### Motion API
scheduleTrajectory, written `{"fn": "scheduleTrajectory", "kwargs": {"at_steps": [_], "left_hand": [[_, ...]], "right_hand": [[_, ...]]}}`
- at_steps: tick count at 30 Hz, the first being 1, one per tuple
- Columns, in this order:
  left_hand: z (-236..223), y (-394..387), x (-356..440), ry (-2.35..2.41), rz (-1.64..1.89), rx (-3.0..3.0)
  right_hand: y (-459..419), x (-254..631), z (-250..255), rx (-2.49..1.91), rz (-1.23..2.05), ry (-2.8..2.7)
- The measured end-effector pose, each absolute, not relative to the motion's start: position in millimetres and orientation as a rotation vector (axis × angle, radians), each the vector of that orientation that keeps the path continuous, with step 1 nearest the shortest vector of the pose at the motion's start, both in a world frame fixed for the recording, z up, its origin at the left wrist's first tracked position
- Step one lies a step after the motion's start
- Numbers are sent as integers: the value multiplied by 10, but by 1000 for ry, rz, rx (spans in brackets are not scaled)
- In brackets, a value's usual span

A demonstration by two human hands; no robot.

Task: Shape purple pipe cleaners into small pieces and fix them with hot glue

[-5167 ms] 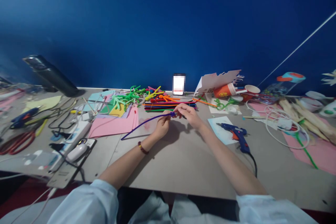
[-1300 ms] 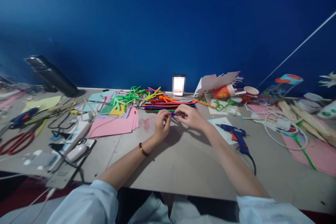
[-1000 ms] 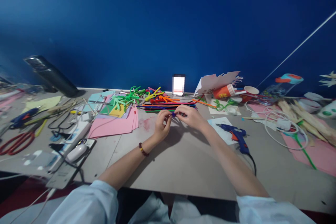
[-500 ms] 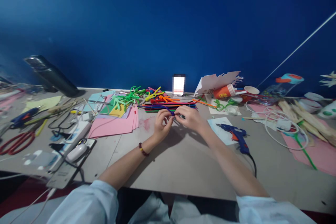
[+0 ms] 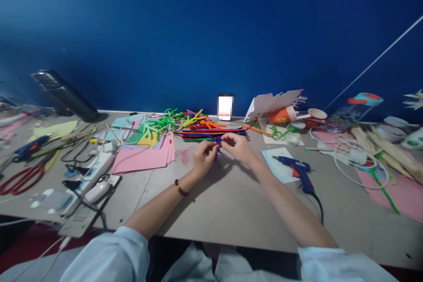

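A bent purple pipe cleaner (image 5: pixel 217 140) is pinched between both hands above the middle of the table, with a purple end hanging below the fingers. My left hand (image 5: pixel 204 157) grips it from the left, thumb and forefinger closed. From the right, my right hand (image 5: pixel 238 147) pinches the same piece, its fingertips nearly meeting the left ones. Just behind the hands lies a bundle of straight pipe cleaners (image 5: pixel 198 134) in several colours. Twisted green pipe cleaners (image 5: pixel 158 124), plus yellow and orange ones, are heaped behind and to the left.
On the right, a blue glue gun (image 5: pixel 295 167) lies on pale paper. Pink paper sheets (image 5: pixel 142 158) and a power strip (image 5: pixel 89 180) with cables are at left, near red-handled scissors (image 5: pixel 23 180). A lit phone (image 5: pixel 225 106) leans on the blue wall beside paper cups (image 5: pixel 283 115).
The purple pipe cleaner has shifted in my fingers, and an end now hangs below them. Both hands stay in nearly the same place, the fingers slightly moved.
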State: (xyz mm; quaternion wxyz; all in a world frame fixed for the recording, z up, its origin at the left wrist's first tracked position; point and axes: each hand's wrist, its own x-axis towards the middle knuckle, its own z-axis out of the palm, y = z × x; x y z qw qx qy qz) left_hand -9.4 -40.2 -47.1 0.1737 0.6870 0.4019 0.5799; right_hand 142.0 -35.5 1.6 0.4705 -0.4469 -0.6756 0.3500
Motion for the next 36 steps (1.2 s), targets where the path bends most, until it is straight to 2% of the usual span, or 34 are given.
{"fn": "scheduleTrajectory", "kwargs": {"at_steps": [4, 10, 19, 36], "left_hand": [[-455, -394, -92, 1185, 1685, 1896], [-481, -353, -91, 1113, 1693, 1890], [-471, -376, -85, 1122, 1705, 1952], [-492, -379, -104, 1035, 1736, 2115]], "right_hand": [[-322, 1399, -38, -1059, 1087, -1467], [-309, 1379, -53, -1033, 1177, -1431], [-310, 1327, -152, -1125, 895, -1528], [-351, 1335, -74, -1106, 916, -1563]]}}
